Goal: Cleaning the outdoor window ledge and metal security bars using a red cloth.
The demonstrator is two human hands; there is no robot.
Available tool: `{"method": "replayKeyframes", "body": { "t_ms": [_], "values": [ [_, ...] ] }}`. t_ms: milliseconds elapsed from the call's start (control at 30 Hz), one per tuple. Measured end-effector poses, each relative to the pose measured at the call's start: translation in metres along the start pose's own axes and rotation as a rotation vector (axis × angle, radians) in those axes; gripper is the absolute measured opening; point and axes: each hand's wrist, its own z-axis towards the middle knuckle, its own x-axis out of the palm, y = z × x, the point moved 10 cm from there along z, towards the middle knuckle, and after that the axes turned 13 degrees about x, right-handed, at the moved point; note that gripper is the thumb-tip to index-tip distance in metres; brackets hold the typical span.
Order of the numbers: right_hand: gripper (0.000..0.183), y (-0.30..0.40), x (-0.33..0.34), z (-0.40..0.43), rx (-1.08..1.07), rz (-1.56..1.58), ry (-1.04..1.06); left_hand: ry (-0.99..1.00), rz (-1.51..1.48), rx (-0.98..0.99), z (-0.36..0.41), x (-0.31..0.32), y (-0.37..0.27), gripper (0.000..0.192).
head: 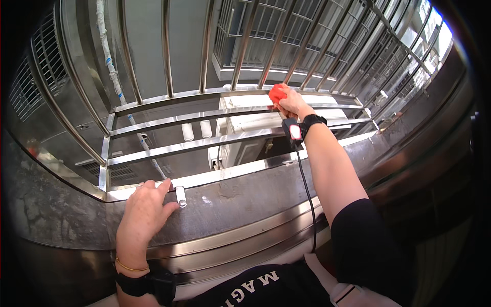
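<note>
My right hand (290, 102) is stretched out to the metal window guard and holds a red cloth (277, 95) against one of its horizontal rails (199, 115). The fingers are closed over the cloth, so part of the rail there is hidden. Nearer to me, my left hand (147, 207) rests on the grey stone sill (230, 203) at the guard's lower edge. Its fingers are spread and hold nothing. Beside its thumb and index finger a short white pipe end (181, 197) lies on the sill.
Upright steel bars (204, 50) rise from the top rail. Behind the rails stands a white outdoor air-conditioner unit (245, 126). A wrapped white pipe (111, 69) runs down the outer wall. A black cable (309, 192) hangs from the device on my right wrist. Metal window tracks (238, 234) lie close to my body.
</note>
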Motion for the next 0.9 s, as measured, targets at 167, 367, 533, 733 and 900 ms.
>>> {"method": "replayKeyframes", "body": {
  "t_ms": [167, 367, 533, 733, 900],
  "values": [
    [0.045, 0.000, -0.002, -0.010, 0.128, -0.202, -0.024, -0.016, -0.023, 0.013, 0.002, -0.003, 0.000, 0.049],
    [0.027, -0.042, 0.007, 0.010, 0.240, -0.068, -0.025, -0.044, -0.040, 0.064, 0.006, -0.002, -0.001, 0.048],
    [0.023, -0.013, 0.001, -0.024, 0.275, -0.125, 0.055, -0.053, -0.037, 0.043, 0.000, -0.002, 0.005, 0.048],
    [0.026, -0.035, 0.011, -0.009, 0.246, 0.070, 0.048, -0.054, -0.007, 0.034, 0.001, -0.006, 0.003, 0.048],
    [0.021, -0.028, 0.008, -0.032, 0.369, 0.202, 0.119, -0.051, 0.049, 0.018, 0.000, -0.005, 0.003, 0.051]
  ]
}}
